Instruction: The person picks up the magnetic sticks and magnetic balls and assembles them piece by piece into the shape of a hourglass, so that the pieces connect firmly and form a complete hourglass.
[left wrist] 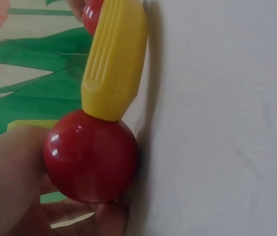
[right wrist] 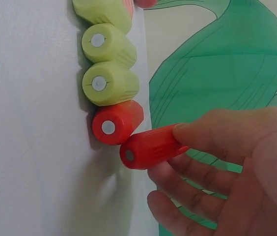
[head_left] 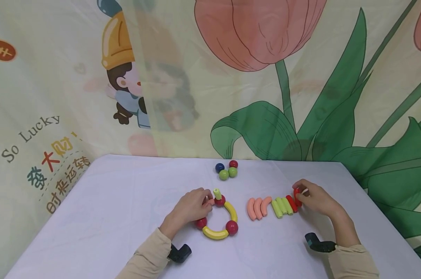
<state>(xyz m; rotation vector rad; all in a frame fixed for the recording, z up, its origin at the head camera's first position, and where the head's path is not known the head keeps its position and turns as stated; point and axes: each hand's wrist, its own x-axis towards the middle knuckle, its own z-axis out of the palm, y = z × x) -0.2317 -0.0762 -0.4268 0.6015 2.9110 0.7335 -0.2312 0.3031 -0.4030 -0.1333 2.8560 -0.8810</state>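
A ring of red balls [head_left: 232, 227] and curved rods, two of them yellow [head_left: 215, 233], lies on the table. On its far ball stands a short green rod [head_left: 216, 193]. My left hand [head_left: 194, 206] grips the ring's near-left-to-far side, where a pink curved rod [head_left: 211, 202] shows partly, mostly hidden by the fingers. In the left wrist view, thumb and fingers sit close behind a red ball [left wrist: 92, 156]. My right hand [head_left: 314, 197] pinches a red rod [right wrist: 151, 146] between thumb and fingers, its end tilted down beside another red rod [right wrist: 118, 122].
Left of the right hand runs a row of pink curved rods [head_left: 258, 208], green rods [head_left: 282, 206] and a red one. Farther back are a blue ball [head_left: 219, 167], a red ball [head_left: 233, 164] and green balls [head_left: 223, 174]. A printed cloth [head_left: 182, 77] hangs behind the white table [head_left: 109, 186].
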